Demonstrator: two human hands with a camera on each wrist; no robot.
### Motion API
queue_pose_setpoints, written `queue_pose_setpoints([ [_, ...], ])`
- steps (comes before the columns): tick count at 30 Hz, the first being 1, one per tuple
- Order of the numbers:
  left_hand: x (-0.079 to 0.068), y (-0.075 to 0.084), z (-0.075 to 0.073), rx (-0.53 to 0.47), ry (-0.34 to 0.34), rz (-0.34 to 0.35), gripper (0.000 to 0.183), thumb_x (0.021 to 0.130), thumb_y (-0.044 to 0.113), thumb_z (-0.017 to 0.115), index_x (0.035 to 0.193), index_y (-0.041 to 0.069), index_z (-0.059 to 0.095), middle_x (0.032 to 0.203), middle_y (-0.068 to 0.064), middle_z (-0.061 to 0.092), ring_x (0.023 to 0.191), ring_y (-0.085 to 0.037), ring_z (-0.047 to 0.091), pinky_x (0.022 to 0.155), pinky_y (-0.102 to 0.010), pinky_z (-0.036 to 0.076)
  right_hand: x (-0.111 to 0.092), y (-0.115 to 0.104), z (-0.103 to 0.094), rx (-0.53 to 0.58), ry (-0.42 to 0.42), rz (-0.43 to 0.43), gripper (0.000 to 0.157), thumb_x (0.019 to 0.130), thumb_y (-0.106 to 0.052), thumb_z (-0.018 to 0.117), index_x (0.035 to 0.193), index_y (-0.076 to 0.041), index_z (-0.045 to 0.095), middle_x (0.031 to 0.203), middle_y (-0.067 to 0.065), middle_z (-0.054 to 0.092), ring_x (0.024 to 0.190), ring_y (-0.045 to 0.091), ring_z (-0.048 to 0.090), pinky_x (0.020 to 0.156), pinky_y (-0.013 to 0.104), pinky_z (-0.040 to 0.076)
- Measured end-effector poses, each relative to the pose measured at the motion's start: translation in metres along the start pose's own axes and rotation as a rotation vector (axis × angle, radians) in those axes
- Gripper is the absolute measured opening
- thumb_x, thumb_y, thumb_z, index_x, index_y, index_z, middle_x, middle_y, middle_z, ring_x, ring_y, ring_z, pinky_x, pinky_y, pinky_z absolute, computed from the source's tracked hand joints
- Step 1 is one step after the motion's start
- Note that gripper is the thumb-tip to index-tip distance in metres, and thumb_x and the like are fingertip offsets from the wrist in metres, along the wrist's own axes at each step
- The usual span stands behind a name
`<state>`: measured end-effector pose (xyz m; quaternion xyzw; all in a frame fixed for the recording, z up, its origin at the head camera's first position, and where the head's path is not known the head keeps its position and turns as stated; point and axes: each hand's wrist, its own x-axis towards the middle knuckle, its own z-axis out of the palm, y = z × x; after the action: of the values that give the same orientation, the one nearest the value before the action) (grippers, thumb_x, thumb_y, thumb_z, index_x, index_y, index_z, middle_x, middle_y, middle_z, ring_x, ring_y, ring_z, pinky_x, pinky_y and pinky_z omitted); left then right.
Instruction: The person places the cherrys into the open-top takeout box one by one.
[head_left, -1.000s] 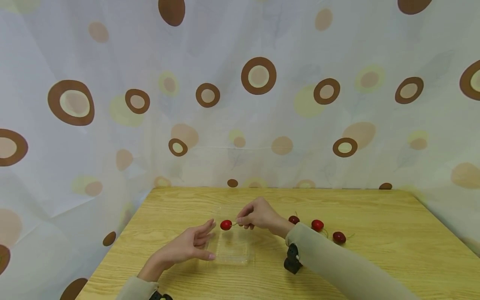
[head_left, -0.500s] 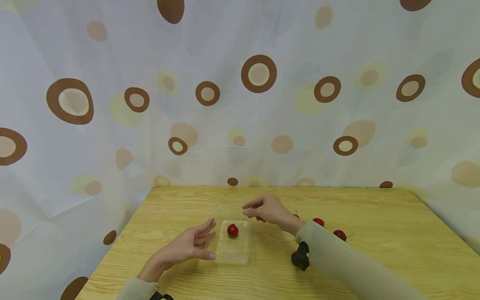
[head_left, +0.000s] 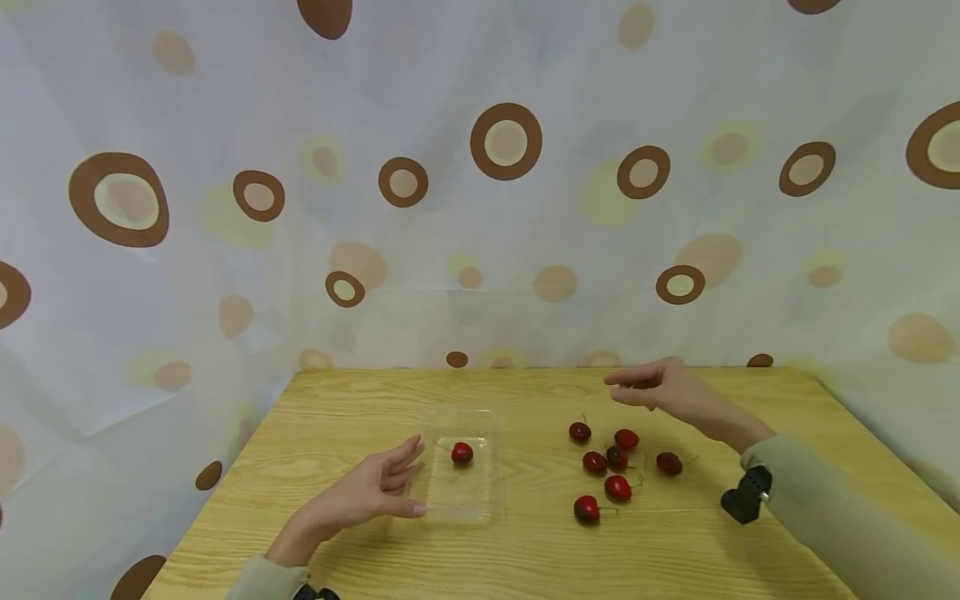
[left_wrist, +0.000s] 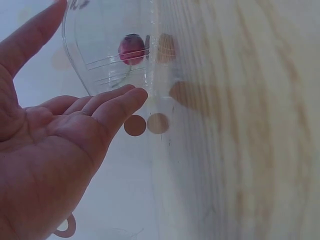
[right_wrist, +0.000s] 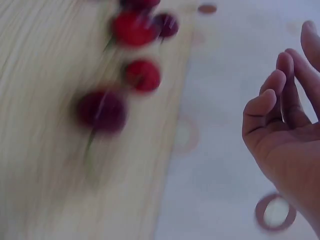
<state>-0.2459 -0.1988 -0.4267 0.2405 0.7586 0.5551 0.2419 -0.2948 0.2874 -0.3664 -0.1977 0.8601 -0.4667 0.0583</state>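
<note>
A clear plastic box (head_left: 459, 510) stands on the wooden table with one red cherry (head_left: 462, 453) lying inside it. Along the left side of the box is my left hand (head_left: 367, 492), fingers and thumb spread, fingertips right at its wall. The left wrist view shows the same cherry (left_wrist: 132, 49) through the see-through wall. My right hand (head_left: 667, 393) hovers over the right part of the table, behind the loose cherries, with nothing in its fingers. In the right wrist view the fingers (right_wrist: 260, 107) are loosely bent, and a dark cherry (right_wrist: 102, 111) lies off to the left.
Several loose cherries with stems, among them a front one (head_left: 587, 509) and a right one (head_left: 669, 463), lie to the right of the box. A patterned curtain (head_left: 480, 208) hangs behind the wooden table (head_left: 360, 558) and at its sides.
My right hand let go of the cherry, which now lies in the box, then moved right, past the loose cherries. The left hand stays beside the box.
</note>
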Motion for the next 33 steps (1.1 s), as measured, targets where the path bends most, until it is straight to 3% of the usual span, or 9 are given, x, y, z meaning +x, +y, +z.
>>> queue_pose_setpoints([
  [6, -0.002, 0.001, -0.002, -0.016, -0.007, 0.006, 0.1, 0.1, 0.011, 0.075, 0.167, -0.003, 0.002, 0.171, -0.029, 0.007, 0.154, -0.047, 0.019, 0.12, -0.055, 0.027, -0.038, 0.048, -0.039, -0.073, -0.031, 0.075, 0.046, 0.104, -0.027, 0.07, 0.144, -0.003, 0.065, 0.137, 0.021, 0.066, 0.113, 0.03, 0.065, 0.09, 0.048, 0.053],
  [11, -0.004, 0.001, -0.003, -0.012, 0.001, 0.017, 0.101, 0.099, 0.011, 0.076, 0.166, -0.003, 0.002, 0.171, -0.028, 0.007, 0.155, -0.046, 0.02, 0.12, -0.053, 0.027, -0.055, 0.076, -0.051, -0.103, -0.057, 0.104, 0.045, 0.102, -0.025, 0.072, 0.141, -0.003, 0.067, 0.14, 0.023, 0.063, 0.108, 0.026, 0.059, 0.085, 0.038, 0.052],
  [23, -0.004, 0.0, -0.004, -0.013, -0.003, 0.02, 0.104, 0.098, 0.01, 0.077, 0.166, -0.004, 0.001, 0.172, -0.028, 0.005, 0.155, -0.046, 0.017, 0.12, -0.047, 0.029, -0.057, 0.116, -0.051, -0.083, -0.141, 0.028, 0.032, 0.1, -0.014, 0.075, 0.129, 0.0, 0.075, 0.122, 0.014, 0.072, 0.096, 0.012, 0.06, 0.076, 0.027, 0.045],
  [33, 0.0, -0.002, 0.002, -0.029, -0.016, 0.009, 0.102, 0.099, 0.009, 0.076, 0.166, -0.003, 0.0, 0.172, -0.027, 0.004, 0.155, -0.045, 0.017, 0.121, -0.052, 0.025, -0.061, 0.124, -0.042, -0.131, -0.128, -0.061, 0.022, 0.096, -0.009, 0.078, 0.115, 0.002, 0.08, 0.107, 0.008, 0.075, 0.092, 0.01, 0.064, 0.076, 0.026, 0.052],
])
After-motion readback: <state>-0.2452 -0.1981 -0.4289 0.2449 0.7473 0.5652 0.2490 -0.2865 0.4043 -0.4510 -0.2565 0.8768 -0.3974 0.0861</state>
